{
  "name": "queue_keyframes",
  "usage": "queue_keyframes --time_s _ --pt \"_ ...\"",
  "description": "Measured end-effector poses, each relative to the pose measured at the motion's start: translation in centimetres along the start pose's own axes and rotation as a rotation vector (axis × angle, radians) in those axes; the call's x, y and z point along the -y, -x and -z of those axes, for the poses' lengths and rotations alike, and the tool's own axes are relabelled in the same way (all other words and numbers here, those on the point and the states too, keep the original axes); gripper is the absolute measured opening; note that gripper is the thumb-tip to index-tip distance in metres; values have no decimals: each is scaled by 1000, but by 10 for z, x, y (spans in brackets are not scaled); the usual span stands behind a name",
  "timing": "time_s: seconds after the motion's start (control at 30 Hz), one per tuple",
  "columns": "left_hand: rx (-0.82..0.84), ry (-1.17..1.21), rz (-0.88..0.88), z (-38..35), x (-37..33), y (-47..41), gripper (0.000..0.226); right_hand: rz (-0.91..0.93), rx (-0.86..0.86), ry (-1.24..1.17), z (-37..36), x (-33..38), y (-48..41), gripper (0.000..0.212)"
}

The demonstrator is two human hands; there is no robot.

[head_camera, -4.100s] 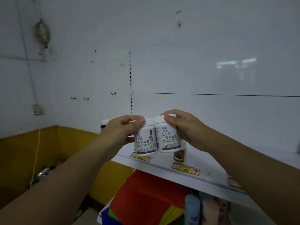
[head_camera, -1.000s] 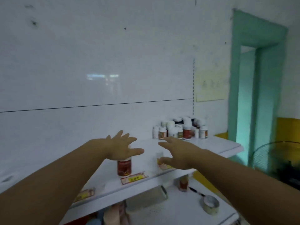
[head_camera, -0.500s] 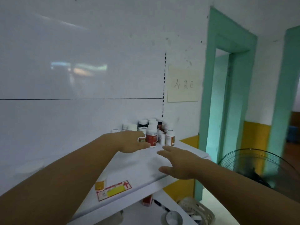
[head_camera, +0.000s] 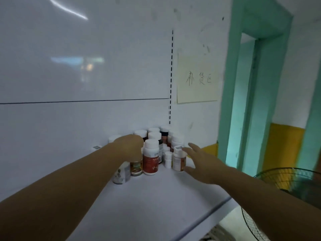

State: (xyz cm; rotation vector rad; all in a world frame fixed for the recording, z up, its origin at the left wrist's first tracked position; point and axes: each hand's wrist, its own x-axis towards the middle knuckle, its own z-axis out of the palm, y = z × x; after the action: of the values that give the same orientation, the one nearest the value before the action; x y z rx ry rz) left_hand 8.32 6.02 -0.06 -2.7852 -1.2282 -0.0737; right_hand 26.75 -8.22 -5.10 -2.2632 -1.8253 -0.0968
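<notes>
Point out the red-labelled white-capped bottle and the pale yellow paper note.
Red-labelled white-capped bottle (head_camera: 150, 165): head view, red label.
Pale yellow paper note (head_camera: 197, 79): head view, its middle.

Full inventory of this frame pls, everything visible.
bottles: about a dozen, white caps, red, brown or white labels, shelf's back corner
shelf: 1, white, foreground
back panel: 1, white, behind shelf
paper note: 1, pale yellow, wall right of panel
door frame: 1, teal, right
fan: 1, black wire guard, lower right
left hand: 1, over the bottles, grip hidden
right hand: 1, fingers straight, at rightmost bottle
</notes>
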Motion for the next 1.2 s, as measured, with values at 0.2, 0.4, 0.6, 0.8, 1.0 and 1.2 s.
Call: queue_keyframes --time_s 0.2,0.4,0.6,0.8,1.0,1.2 --pt "38 -80 114 -15 -11 -11 27 125 -25 -6 -6 -17 -47 55" --pt "14 27 215 -9 -14 -12 42 124 -84 -162 -9 -38 -72 36" --pt "-109 177 306 -17 -17 -1 36 239 -32 -430 -18 -43 -67 36" --pt "-407 744 339 33 -35 49 13 361 -34 -1077 18 -14 -67 30" --pt "-541 941 506 66 -47 126 18 506 341 -1402 48 69 -61 62" --pt "-644 938 723 80 -32 223 19 755 509 -1372 54 156 -15 58"
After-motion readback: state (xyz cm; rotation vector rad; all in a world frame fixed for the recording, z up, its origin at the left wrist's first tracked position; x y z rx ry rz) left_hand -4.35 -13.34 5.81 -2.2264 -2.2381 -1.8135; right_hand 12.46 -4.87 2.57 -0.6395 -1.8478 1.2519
